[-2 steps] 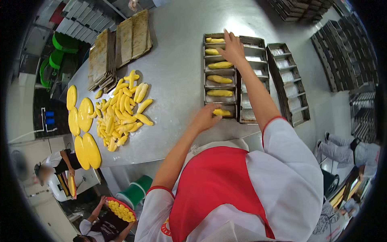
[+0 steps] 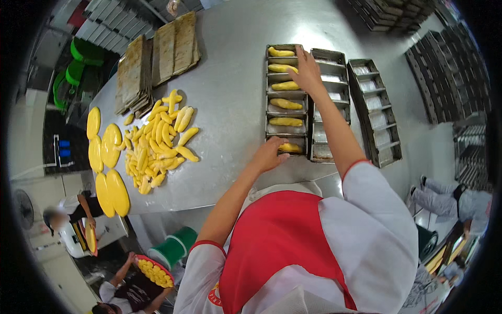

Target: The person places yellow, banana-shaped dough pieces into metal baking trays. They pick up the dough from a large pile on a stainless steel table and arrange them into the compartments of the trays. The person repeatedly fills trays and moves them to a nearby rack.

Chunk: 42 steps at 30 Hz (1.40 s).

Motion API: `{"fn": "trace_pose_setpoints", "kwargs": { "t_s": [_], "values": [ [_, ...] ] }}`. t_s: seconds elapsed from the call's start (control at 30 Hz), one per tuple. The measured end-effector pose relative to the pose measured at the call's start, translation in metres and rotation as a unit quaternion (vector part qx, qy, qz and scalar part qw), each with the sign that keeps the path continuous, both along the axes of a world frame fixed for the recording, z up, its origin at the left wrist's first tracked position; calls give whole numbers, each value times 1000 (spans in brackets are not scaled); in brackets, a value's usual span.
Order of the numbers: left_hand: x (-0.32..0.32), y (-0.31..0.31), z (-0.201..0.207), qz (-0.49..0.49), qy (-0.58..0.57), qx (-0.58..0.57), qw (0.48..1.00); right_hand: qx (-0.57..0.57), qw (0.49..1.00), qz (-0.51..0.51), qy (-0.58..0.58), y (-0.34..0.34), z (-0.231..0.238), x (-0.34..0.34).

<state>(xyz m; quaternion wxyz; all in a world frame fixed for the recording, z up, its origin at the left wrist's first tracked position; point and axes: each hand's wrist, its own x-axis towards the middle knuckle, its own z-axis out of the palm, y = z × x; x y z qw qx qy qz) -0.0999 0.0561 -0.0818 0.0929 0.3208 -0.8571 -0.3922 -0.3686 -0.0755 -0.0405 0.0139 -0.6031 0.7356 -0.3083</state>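
Observation:
A strap of joined loaf tins (image 2: 286, 109) lies lengthwise ahead of me, with a yellow dough roll (image 2: 286, 122) in each compartment. My left hand (image 2: 268, 155) is curled round its near left corner, fingers over the rim beside the nearest roll (image 2: 291, 148). Toward the far end, my right hand (image 2: 307, 74) has its fingers spread along the right rim; the thumb reaches over the second roll (image 2: 283, 68). To the left lies a heap of loose dough rolls (image 2: 157, 137), beside flat yellow dough ovals (image 2: 111, 147).
Two more tin straps, one close by (image 2: 328, 107) and one angled (image 2: 375, 112), lie to the right without dough. Worn flat boards (image 2: 175, 49) are stacked at far left. Stacked tins (image 2: 444, 68) stand far right. Two people work at lower left, one holding a red tray (image 2: 155, 272).
My right hand has shifted slightly nearer along the rim, its fingers drawing back from the far end. My left hand stays at the near corner.

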Motion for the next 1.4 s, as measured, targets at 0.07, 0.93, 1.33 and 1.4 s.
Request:
{"fn": "trace_pose_setpoints", "kwargs": {
  "t_s": [0.07,0.93,1.33,1.4],
  "values": [
    [-3,18,-2,11,-57,27,998,12,994,62,-93,48,-17,7],
    [120,78,-34,83,-105,-116,984,63,988,120,-70,3,-30,23],
    [124,73,-36,127,-68,-130,981,355,899,132,221,-141,-59,61],
    [126,72,-37,125,-73,-136,980,357,901,129,209,-141,-59,54]
  ]
}}
